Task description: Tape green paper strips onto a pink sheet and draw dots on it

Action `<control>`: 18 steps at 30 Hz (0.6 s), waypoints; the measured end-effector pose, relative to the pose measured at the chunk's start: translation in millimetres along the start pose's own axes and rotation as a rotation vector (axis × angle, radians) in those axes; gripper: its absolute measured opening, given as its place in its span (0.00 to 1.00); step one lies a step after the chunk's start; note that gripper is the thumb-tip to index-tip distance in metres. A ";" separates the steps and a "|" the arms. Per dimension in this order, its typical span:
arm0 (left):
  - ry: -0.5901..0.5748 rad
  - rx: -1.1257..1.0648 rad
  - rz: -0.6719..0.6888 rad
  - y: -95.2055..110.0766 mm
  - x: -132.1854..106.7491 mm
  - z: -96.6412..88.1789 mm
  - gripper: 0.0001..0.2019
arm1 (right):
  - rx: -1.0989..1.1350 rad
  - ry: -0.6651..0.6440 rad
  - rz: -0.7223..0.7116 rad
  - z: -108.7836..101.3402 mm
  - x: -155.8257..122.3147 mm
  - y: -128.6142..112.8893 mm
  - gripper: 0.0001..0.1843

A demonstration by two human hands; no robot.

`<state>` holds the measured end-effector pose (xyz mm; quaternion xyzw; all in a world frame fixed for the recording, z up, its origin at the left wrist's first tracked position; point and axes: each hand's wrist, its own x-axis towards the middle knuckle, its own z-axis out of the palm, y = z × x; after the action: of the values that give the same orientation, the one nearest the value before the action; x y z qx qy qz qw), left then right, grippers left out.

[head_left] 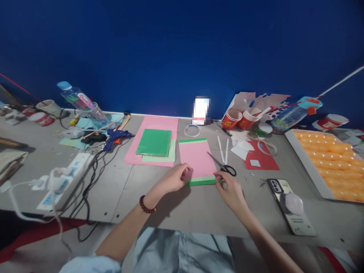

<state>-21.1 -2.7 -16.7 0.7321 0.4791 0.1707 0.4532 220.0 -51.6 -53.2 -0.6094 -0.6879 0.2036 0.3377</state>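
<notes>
A pink paper sheet (196, 157) lies flat in front of me. It has a green strip (193, 141) along its far edge, and a pale green strip (202, 178) and a darker green strip (202, 182) along its near edge. My left hand (176, 178) is curled closed at the near left corner of this sheet, its fingertips partly hidden. At the opposite near corner, my right hand (229, 186) pinches the ends of the green strips between thumb and fingers. Black-handled scissors (227, 169) lie just beyond the right hand, with their blades reaching over the sheet's right edge.
Green paper squares (155, 142) rest on a larger pink sheet (150, 123). To the left are a blue glue gun (113, 139), a power strip (66, 180) and cables. On the right lie white strips (226, 151), red paper (263, 157), a phone (290, 208) and a tray of orange balloons (309, 174).
</notes>
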 end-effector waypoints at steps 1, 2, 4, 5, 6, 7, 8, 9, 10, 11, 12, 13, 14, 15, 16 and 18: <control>-0.002 0.012 0.000 0.2 0.0 0.1 0.18 | -0.002 0.000 0.000 0.1 -0.3 0.4 0.11; -0.004 0.025 -0.001 0.5 0.0 0.1 0.19 | -0.003 0.002 -0.001 0.2 -0.6 1.0 0.11; -0.009 0.045 -0.005 1.2 -0.2 0.0 0.20 | -0.008 0.006 -0.005 0.5 -1.0 2.2 0.11; -0.010 0.053 -0.006 1.6 -0.3 -0.2 0.20 | -0.010 0.007 -0.007 0.8 -1.1 2.8 0.11; -0.012 0.063 -0.008 1.8 -0.4 -0.2 0.20 | -0.012 0.011 -0.010 1.2 -1.0 3.3 0.11; -0.012 0.076 -0.010 1.9 -0.6 -0.3 0.21 | -0.012 0.016 -0.015 1.5 -0.9 3.6 0.11; -0.013 0.092 -0.010 1.8 -0.7 -0.3 0.21 | -0.012 0.023 -0.021 1.9 -0.8 3.8 0.11; -0.014 0.111 -0.010 1.6 -0.7 -0.2 0.22 | -0.012 0.029 -0.029 2.3 -0.7 3.9 0.11; -0.017 0.131 -0.010 1.3 -0.7 -0.1 0.23 | -0.012 0.036 -0.037 2.6 -0.6 3.8 0.11; -0.021 0.151 -0.009 1.1 -0.7 -0.2 0.24 | -0.012 0.042 -0.043 2.8 -0.6 3.7 0.11; -0.026 0.168 -0.008 1.1 -0.6 -0.4 0.24 | -0.015 0.046 -0.047 3.0 -0.7 3.6 0.11; -0.031 0.181 -0.009 1.4 -0.4 -0.8 0.24 | -0.017 0.047 -0.048 3.1 -0.8 3.4 0.11; -0.036 0.189 -0.008 1.8 -0.2 -1.5 0.24 | -0.018 0.048 -0.048 3.2 -0.9 3.1 0.11; -0.037 0.192 -0.005 2.4 0.0 -2.4 0.23 | -0.018 0.048 -0.045 3.3 -1.1 2.9 0.11; -0.039 0.189 0.001 3.1 0.3 -3.4 0.21 | -0.018 0.049 -0.042 3.3 -1.3 2.7 0.11; -0.056 0.156 0.017 4.3 0.8 -5.5 0.19 | -0.016 0.051 -0.039 3.4 -1.5 2.5 0.11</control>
<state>-22.2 0.2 -10.4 0.7737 0.4719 0.1161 0.4065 219.4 -52.3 -57.6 -0.6036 -0.6925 0.1758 0.3539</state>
